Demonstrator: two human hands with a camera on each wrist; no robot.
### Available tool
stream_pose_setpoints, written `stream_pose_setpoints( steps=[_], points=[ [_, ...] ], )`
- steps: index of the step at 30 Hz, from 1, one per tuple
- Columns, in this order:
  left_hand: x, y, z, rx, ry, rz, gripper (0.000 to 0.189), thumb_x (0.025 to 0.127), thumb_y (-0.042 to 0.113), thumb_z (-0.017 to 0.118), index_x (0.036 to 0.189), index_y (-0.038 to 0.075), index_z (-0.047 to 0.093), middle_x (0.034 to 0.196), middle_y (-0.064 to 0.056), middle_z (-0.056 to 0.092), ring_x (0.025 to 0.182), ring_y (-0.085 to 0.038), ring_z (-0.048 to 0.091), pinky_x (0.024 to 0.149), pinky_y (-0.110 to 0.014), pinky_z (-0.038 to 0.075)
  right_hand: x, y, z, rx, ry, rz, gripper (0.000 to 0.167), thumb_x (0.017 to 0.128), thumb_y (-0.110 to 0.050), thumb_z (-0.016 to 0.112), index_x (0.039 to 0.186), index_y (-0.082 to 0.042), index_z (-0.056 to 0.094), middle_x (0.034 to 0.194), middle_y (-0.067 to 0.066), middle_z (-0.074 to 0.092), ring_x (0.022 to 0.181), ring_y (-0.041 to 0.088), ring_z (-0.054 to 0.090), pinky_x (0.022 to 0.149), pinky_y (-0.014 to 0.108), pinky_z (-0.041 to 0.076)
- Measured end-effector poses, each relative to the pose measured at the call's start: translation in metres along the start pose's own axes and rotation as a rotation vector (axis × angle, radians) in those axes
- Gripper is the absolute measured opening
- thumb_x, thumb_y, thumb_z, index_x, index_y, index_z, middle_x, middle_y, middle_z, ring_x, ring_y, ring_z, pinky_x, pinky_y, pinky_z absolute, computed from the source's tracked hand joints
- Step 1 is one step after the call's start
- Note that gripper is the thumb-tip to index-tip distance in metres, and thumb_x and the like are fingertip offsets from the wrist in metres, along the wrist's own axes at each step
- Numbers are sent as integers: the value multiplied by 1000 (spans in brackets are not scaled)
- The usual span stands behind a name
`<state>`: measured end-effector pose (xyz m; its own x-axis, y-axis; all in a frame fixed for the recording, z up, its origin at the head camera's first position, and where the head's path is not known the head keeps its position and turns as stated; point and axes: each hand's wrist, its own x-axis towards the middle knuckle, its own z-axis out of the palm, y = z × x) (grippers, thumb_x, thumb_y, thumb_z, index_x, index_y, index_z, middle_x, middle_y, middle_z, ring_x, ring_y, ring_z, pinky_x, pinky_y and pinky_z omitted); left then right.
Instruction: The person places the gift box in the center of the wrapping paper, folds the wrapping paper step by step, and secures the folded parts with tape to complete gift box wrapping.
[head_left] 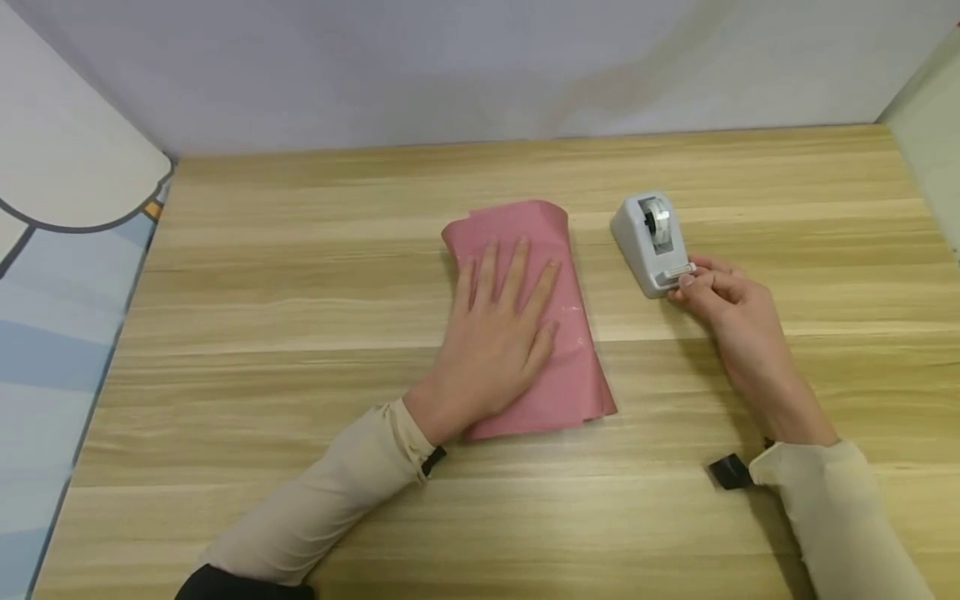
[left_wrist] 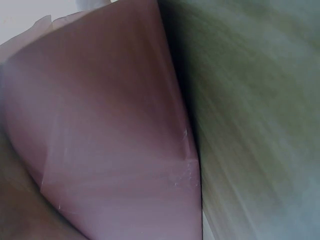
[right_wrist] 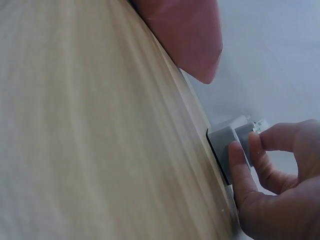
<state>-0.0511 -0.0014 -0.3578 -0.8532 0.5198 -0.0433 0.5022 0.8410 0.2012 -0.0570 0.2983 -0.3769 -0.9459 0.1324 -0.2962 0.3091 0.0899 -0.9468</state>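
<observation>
A pink paper-wrapped packet [head_left: 536, 396] lies in the middle of the table, with small shiny patches along its right side. Across it rests my left hand [head_left: 491, 350], palm down and fingers spread. In the left wrist view the pink paper [left_wrist: 110, 130] fills much of the picture, creased near its edge. To the packet's right stands a grey tape dispenser [head_left: 633, 242] holding a clear roll. At its cutter end, my right hand [head_left: 742, 321] pinches the end of the tape [right_wrist: 260, 125] between thumb and index finger. Another fingertip [right_wrist: 237, 152] touches the dispenser's front.
The wood-grain table [head_left: 300, 275] runs back to a pale wall [head_left: 450, 75]. A printed panel [head_left: 60, 350] borders the left side. A black strap end [head_left: 729, 472] sticks out from the right wrist.
</observation>
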Motion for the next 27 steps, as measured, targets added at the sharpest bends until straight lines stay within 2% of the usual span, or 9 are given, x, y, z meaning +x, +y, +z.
stream_pose_setpoints(
  steps=[5, 11, 14, 18, 20, 21, 24, 27],
  points=[
    [-1, 0, -1, 2, 4, -2, 65, 110, 44, 27, 169, 21, 12, 177, -17, 1, 163, -46, -3, 131, -62, 0, 0, 0, -2, -3, -16, 8, 19, 100, -18, 70, 90, -4, 80, 145, -1, 50, 138, 18, 41, 99, 13, 42],
    [-1, -1, -2, -6, 3, -3, 66, 110, 43, 28, 169, 21, 11, 177, -18, 1, 162, -46, -3, 131, -62, 0, 2, -4, -3, -44, -41, 39, 17, 100, -17, 71, 87, -7, 78, 152, 5, 45, 142, 23, 39, 95, 6, 47],
    [-1, -2, -1, -6, 4, -5, 66, 110, 43, 28, 169, 21, 11, 177, -17, 1, 162, -46, -2, 131, -62, 0, 5, -4, -2, -66, -52, 28, 20, 100, -16, 70, 87, -2, 75, 152, 9, 45, 140, 26, 41, 93, 6, 50],
    [0, -4, -1, -2, 5, -4, 66, 110, 43, 28, 169, 21, 11, 177, -18, 1, 162, -46, -2, 131, -62, 0, 10, -2, 0, -263, -57, 14, 26, 101, -18, 69, 90, 6, 69, 157, 13, 42, 144, 31, 41, 97, 6, 45],
    [1, -5, 0, -4, 5, -3, 66, 110, 43, 28, 169, 20, 11, 177, -18, 1, 162, -46, -2, 131, -63, 0, 12, -1, -2, -329, -72, 13, 27, 101, -20, 69, 91, 5, 67, 159, 15, 40, 146, 32, 39, 99, 7, 43],
    [1, -6, 0, -4, 3, -3, 66, 110, 43, 28, 169, 20, 11, 177, -18, 1, 162, -46, -2, 131, -63, 0, 13, 0, -4, -352, -83, 21, 27, 101, -23, 70, 91, 3, 68, 160, 13, 40, 146, 28, 39, 99, 6, 40],
    [1, -7, 1, -23, -6, -13, 65, 110, 43, 29, 169, 21, 12, 177, -18, 1, 162, -46, -2, 131, -63, -1, 15, 0, -13, -171, -164, 69, 26, 102, -23, 68, 94, 2, 71, 160, 12, 38, 140, 18, 49, 104, 11, 47],
    [2, -7, 0, -84, -23, -38, 65, 110, 45, 33, 169, 22, 15, 177, -16, 1, 163, -45, -3, 131, -61, -4, 13, -2, -27, -33, -229, 122, 23, 104, -23, 65, 99, -3, 73, 147, 6, 45, 119, 5, 64, 97, 16, 55]
  ],
)
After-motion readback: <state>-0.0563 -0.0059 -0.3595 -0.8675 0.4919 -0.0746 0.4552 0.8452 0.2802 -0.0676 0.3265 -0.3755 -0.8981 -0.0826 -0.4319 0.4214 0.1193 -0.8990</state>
